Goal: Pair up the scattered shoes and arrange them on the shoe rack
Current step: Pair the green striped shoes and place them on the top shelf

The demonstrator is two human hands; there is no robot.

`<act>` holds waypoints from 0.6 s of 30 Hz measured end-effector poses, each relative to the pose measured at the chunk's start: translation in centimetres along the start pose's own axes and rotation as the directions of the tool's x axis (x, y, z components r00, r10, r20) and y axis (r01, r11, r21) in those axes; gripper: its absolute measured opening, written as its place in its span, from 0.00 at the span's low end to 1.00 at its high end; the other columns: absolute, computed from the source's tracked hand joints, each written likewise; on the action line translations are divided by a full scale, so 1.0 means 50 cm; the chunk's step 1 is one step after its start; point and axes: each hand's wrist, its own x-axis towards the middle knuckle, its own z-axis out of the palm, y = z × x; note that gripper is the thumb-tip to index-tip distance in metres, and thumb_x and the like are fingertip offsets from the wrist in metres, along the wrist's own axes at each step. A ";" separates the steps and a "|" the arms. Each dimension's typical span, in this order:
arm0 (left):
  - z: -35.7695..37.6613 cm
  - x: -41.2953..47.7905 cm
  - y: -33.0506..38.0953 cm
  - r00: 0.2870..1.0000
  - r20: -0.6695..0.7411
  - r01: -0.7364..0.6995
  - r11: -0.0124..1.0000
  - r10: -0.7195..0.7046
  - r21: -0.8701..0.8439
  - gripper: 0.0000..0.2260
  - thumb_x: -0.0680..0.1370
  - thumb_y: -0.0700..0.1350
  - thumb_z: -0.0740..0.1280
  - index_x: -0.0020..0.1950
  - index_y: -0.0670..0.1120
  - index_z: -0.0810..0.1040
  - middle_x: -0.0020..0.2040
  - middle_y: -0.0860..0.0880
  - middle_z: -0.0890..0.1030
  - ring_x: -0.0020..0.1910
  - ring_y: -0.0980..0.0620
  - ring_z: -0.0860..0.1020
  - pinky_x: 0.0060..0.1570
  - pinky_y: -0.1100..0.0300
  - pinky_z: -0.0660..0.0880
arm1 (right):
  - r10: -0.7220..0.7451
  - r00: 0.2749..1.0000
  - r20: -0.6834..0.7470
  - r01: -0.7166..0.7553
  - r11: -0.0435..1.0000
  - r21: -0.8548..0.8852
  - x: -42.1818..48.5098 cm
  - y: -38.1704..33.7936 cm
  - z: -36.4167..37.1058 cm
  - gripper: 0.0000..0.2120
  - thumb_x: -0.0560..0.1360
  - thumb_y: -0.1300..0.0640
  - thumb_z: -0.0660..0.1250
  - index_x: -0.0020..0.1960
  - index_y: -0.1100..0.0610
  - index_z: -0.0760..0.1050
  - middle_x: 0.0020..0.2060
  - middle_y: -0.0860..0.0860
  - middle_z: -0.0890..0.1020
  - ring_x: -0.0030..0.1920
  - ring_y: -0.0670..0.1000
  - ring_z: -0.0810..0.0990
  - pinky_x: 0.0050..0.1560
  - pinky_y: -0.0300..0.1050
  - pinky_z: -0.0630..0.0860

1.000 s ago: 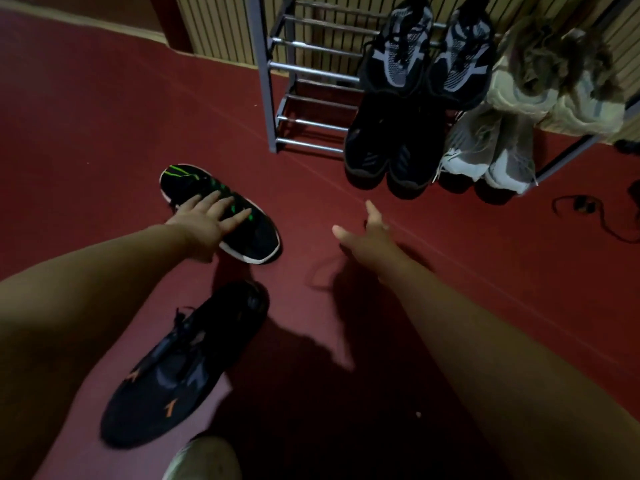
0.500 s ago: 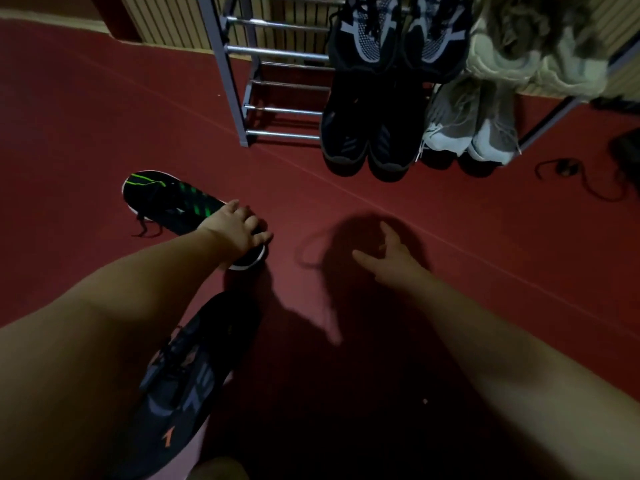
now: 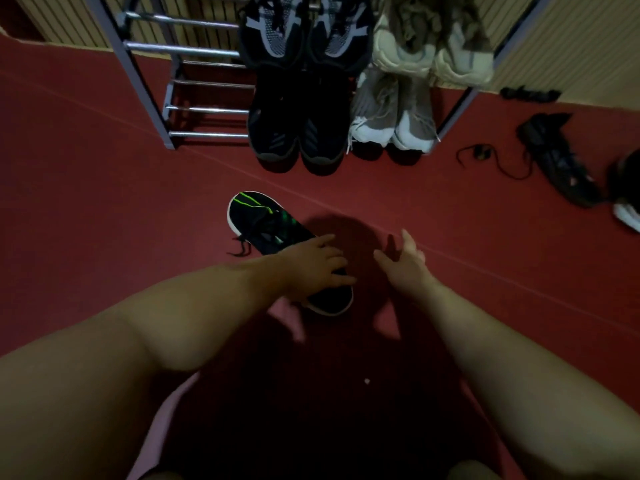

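A black shoe with green stripes and a white sole [image 3: 263, 220] lies on the red floor in front of the metal shoe rack [image 3: 207, 135]. My left hand [image 3: 315, 268] grips its heel end from above. My right hand [image 3: 405, 261] hovers just right of the shoe, fingers spread, holding nothing. On the rack stand a black-and-grey pair [image 3: 304, 32] and a beige pair [image 3: 433, 53] above, then a black pair [image 3: 298, 133] and a grey-white pair [image 3: 391, 123] below. The rack's left half holds bare rails.
A dark shoe [image 3: 561, 164] lies on the floor to the right of the rack, with another white-soled shoe [image 3: 627, 202] cut off at the right edge. A black cord [image 3: 485, 157] trails between them and the rack. A ribbed wall stands behind the rack.
My left hand closed on the green-striped shoe and slid it right, toward the front of the rack. My right hand drew closer to it. The black-and-orange shoe has left the view.
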 end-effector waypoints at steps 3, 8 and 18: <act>0.004 0.007 -0.007 0.990 0.017 0.143 0.988 -0.142 -0.062 0.40 0.75 0.57 0.65 0.77 0.54 0.42 0.78 0.44 0.50 0.77 0.43 0.45 0.72 0.44 0.39 | 0.036 0.999 -0.007 -0.036 0.998 -0.054 0.009 0.030 -0.026 0.37 0.78 0.48 0.63 0.78 0.51 0.46 0.74 0.63 0.53 0.73 0.62 0.60 0.71 0.50 0.59; 0.063 -0.073 -0.068 0.801 0.154 0.589 0.715 -0.578 -0.377 0.48 0.70 0.63 0.68 0.77 0.56 0.39 0.77 0.41 0.41 0.76 0.39 0.39 0.72 0.43 0.38 | -0.209 0.965 0.155 0.250 0.913 -0.322 0.009 0.019 0.049 0.44 0.73 0.42 0.67 0.78 0.51 0.44 0.74 0.61 0.57 0.74 0.60 0.57 0.72 0.51 0.59; 0.111 -0.089 -0.071 0.643 0.267 0.457 0.081 -0.718 -0.886 0.39 0.75 0.52 0.69 0.76 0.60 0.46 0.77 0.41 0.40 0.76 0.40 0.46 0.75 0.48 0.52 | -0.302 0.901 0.310 0.427 0.742 -0.518 -0.004 -0.030 0.183 0.52 0.69 0.37 0.69 0.77 0.47 0.36 0.76 0.60 0.43 0.75 0.61 0.48 0.72 0.54 0.52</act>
